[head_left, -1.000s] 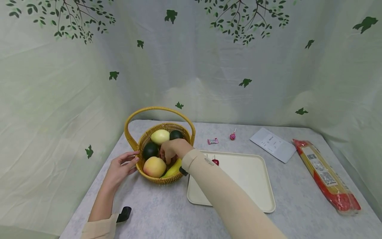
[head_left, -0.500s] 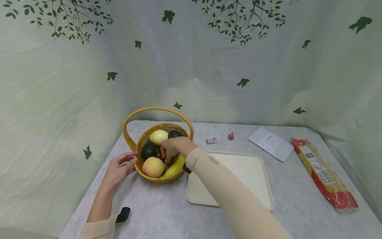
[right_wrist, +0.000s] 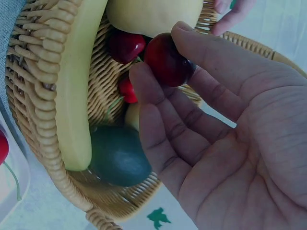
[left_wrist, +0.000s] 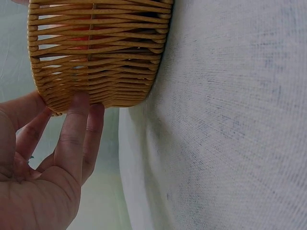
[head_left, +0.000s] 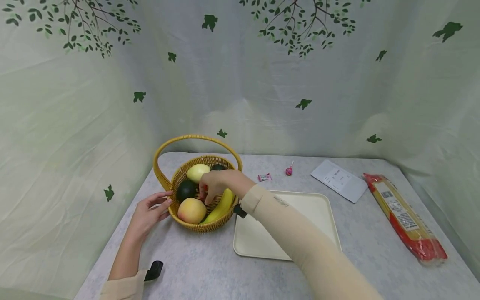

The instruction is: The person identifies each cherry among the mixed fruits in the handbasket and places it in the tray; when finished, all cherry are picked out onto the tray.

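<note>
My right hand (head_left: 214, 185) is inside the wicker basket (head_left: 204, 228). Its thumb and fingertips pinch a dark red cherry (right_wrist: 168, 60), seen in the right wrist view. Close by in the basket are another dark cherry (right_wrist: 125, 46) and a brighter red one (right_wrist: 128, 91). Around them lie a peach (head_left: 192, 211), a banana (head_left: 222, 207), a pale yellow fruit (head_left: 198, 172) and dark green fruits, one an avocado-like oval (head_left: 186, 191). With extended fingers, my left hand (head_left: 147, 214) touches the basket's outer left side; its fingertips (left_wrist: 80, 99) press the weave.
A cream tray (head_left: 296, 216) stands right of the basket, partly under my right forearm; a cherry (right_wrist: 2, 146) shows there. Behind it lie a wrapped candy (head_left: 264, 177) and a lollipop (head_left: 289, 171). A grey-white packet (head_left: 339, 180) and a red-yellow noodle pack (head_left: 406, 218) are farther right.
My right hand has shifted slightly up in the basket with the cherry, uncovering more of the banana. My right forearm now hides the tray's cherry in the head view. My left hand stays.
</note>
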`<state>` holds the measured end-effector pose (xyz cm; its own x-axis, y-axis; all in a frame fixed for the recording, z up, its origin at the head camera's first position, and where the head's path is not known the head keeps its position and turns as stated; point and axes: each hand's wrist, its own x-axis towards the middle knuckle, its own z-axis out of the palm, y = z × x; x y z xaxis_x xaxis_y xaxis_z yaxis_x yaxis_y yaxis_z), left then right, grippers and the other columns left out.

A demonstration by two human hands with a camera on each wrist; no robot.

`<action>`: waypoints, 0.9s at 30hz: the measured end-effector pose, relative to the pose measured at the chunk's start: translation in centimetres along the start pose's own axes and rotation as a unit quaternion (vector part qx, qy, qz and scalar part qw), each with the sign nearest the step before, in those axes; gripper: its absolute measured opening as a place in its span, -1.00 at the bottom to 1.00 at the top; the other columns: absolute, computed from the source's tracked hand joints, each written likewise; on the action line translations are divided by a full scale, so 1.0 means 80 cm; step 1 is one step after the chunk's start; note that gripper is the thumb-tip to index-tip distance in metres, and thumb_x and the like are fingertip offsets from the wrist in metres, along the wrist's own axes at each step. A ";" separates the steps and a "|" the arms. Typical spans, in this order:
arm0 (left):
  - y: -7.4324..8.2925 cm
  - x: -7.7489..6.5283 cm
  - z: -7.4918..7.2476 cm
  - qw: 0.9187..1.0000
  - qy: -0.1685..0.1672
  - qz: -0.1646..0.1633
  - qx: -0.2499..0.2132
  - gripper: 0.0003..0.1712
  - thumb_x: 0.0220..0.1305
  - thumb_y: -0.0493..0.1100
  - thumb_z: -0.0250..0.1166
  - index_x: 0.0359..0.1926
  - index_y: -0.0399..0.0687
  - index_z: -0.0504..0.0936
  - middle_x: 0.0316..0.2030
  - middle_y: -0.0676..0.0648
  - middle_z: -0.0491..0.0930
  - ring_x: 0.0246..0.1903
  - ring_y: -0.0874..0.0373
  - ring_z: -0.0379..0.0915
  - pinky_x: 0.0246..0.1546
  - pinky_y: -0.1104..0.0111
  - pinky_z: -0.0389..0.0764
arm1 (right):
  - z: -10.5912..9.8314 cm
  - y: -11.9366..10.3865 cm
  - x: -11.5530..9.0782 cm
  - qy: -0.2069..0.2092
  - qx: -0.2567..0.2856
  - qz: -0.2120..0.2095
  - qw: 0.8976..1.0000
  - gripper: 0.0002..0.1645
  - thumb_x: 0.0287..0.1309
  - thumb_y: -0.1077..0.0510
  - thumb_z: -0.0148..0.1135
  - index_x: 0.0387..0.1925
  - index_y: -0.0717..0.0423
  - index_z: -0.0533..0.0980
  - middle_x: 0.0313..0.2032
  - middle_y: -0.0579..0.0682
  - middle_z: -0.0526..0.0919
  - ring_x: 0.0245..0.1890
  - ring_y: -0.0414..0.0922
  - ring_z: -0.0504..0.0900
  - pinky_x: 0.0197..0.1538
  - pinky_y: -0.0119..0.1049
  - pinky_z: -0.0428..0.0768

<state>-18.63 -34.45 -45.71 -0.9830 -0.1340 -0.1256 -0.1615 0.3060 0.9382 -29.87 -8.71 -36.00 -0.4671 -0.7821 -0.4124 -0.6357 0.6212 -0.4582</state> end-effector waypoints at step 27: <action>0.004 -0.004 0.002 1.000 0.003 0.014 0.016 -0.42 0.59 -0.08 0.31 0.47 -0.25 0.50 0.05 0.04 0.62 -0.09 0.48 0.64 -0.07 0.45 0.79 | -0.003 0.027 -0.074 0.092 0.007 -0.119 0.989 -0.65 0.35 0.15 0.50 0.13 0.11 0.72 -0.13 -0.11 0.79 -0.14 -0.26 0.68 -0.03 -0.47 0.63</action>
<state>-18.39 -34.20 -45.42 -0.9868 -0.1298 -0.0970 -0.1361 0.3393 0.9308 -28.68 -2.76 -34.36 -0.4102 -0.9007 -0.1431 -0.7328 0.4189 -0.5362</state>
